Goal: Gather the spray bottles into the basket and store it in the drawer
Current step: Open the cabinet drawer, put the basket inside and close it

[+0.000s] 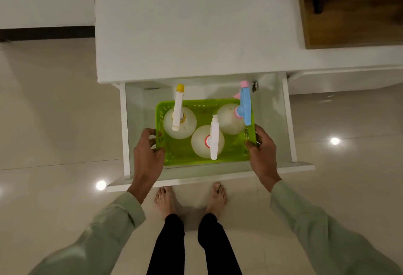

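A bright green plastic basket (231,154) sits inside the open white drawer (290,122) below me. Three round translucent spray bottles stand upright in it. The one with a yellow-capped white sprayer (179,108) is at the back left. A bottle with a blue and pink sprayer (245,104) is at the back right. The third, a white sprayer with a red collar (213,139), stands at the front middle. My left hand (148,150) grips the basket's left rim. My right hand (262,150) grips its right rim.
The drawer is pulled out from a white cabinet (192,23) with a flat top. My bare feet (189,198) stand on glossy beige floor tiles just before the drawer front (209,178). A wooden surface (353,12) lies at the far right.
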A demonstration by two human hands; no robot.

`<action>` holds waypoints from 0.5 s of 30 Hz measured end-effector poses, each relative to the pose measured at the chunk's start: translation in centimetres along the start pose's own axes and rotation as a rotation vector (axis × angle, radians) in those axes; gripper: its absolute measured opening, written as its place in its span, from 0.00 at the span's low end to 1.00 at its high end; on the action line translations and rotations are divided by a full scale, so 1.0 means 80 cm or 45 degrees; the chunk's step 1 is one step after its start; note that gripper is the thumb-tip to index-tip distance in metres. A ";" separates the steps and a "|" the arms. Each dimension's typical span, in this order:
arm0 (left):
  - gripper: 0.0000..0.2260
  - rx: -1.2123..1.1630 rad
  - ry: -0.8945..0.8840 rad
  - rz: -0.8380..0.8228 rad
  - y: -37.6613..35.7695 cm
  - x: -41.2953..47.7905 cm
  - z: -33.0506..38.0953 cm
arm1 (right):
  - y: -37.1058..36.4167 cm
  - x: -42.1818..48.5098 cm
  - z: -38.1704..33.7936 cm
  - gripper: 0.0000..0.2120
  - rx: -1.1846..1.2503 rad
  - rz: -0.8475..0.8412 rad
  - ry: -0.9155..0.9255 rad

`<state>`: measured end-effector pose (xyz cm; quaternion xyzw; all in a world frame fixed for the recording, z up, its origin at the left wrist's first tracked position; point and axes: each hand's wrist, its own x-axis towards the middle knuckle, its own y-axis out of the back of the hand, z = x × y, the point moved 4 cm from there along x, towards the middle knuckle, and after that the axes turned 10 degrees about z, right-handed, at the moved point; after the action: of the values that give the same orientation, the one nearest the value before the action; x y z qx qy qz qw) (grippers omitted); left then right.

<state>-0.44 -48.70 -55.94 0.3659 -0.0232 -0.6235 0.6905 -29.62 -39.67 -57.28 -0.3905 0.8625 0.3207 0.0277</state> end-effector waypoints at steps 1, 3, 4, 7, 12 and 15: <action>0.17 -0.003 0.030 -0.015 -0.006 0.006 -0.006 | -0.004 0.003 0.006 0.25 0.003 -0.015 -0.019; 0.17 0.013 0.071 -0.034 -0.020 0.018 -0.017 | -0.012 0.013 0.019 0.24 -0.006 -0.036 -0.061; 0.18 0.025 0.083 -0.039 -0.027 0.024 -0.022 | -0.017 0.020 0.024 0.24 -0.022 -0.042 -0.094; 0.18 0.040 0.118 -0.046 -0.050 0.042 -0.038 | -0.033 0.040 0.043 0.20 -0.044 -0.084 -0.213; 0.16 0.039 0.229 -0.044 -0.086 0.069 -0.071 | -0.061 0.070 0.073 0.19 -0.176 -0.135 -0.294; 0.15 0.058 0.280 -0.043 -0.103 0.082 -0.092 | -0.075 0.083 0.087 0.19 -0.266 -0.122 -0.311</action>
<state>-2.39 -50.60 -68.50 0.4479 0.0446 -0.5905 0.6698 -31.51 -42.93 -67.99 -0.3901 0.7951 0.4520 0.1067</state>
